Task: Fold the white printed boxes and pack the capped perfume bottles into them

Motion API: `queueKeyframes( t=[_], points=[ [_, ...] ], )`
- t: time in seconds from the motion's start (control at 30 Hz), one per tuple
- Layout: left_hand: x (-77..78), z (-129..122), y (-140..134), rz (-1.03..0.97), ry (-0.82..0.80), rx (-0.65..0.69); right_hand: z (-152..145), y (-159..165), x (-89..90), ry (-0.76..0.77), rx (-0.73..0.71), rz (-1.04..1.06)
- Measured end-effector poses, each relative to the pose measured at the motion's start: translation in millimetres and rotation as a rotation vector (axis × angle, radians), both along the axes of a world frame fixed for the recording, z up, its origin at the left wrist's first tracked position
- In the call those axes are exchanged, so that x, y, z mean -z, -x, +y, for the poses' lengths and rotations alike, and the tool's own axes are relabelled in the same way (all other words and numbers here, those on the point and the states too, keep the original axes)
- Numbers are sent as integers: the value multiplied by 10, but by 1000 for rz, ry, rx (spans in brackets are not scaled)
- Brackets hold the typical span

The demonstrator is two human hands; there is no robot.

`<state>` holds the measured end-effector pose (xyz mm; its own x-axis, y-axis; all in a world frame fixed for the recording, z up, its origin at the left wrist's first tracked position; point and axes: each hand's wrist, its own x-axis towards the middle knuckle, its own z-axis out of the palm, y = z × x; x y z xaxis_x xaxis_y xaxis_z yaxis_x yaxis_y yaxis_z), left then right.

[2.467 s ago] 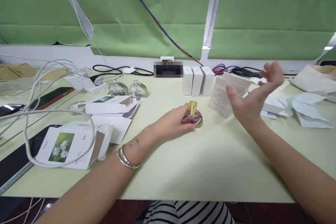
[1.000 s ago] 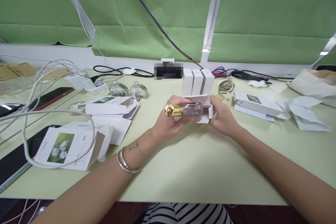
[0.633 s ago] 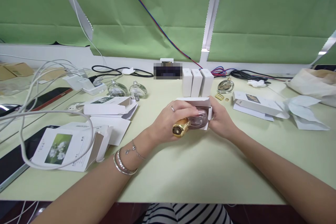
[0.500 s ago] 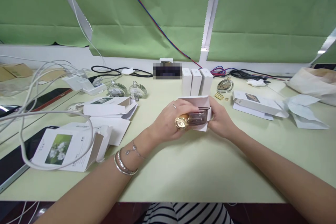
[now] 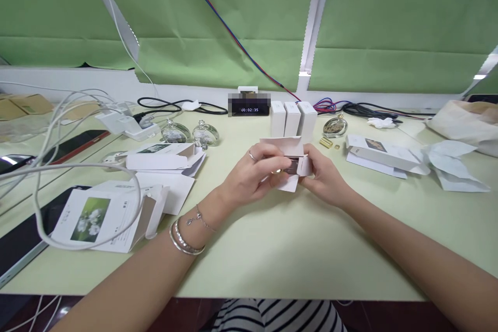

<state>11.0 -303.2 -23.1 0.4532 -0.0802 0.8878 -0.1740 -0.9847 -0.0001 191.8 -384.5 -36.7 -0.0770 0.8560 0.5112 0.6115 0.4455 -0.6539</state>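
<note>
Near the table's middle, a small white carton [image 5: 283,146] lies with its open end facing left and its flaps spread. My right hand [image 5: 326,176] wraps round the far side of the carton. My left hand [image 5: 252,174] is at the opening, its fingers closed round the cap end of a dark perfume bottle [image 5: 290,166]. Most of the bottle is inside the carton; only a dark strip and a glint of gold show between the flaps and my fingers.
Behind my hands stand three white boxes [image 5: 291,118] and a phone with a timer [image 5: 249,107]. Round glass bottles [image 5: 206,134] sit back left, another glass bottle [image 5: 335,126] back right. Opened cartons [image 5: 93,218] and a looping white cable [image 5: 39,207] occupy the left; a flattened carton [image 5: 383,151] is right.
The perfume bottle has slid rightward into the carton, and its gold cap is now mostly covered by my left fingers. Both hands have shifted slightly.
</note>
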Motion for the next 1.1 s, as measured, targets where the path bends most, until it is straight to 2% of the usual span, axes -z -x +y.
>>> queueKeyframes(
  t=[0.17,0.23,0.43,0.67,0.77,0.97,1.1],
  points=[
    [40,20,36,-11,98,-250,51,-41,108,82,-90,287],
    [66,32,38,12,94,-297,76,-46,139,85,-124,385],
    [52,11,41,82,116,-185,78,-21,79,107,-140,437],
    [38,1,52,48,205,-162,60,-60,61,282,-266,464],
    [55,7,57,54,241,-174,60,-70,93,214,-255,413],
    [50,-11,55,14,222,-187,38,-54,94,-111,-129,329],
    [49,-21,46,16,215,-198,40,-54,85,-251,-69,276]
  ],
)
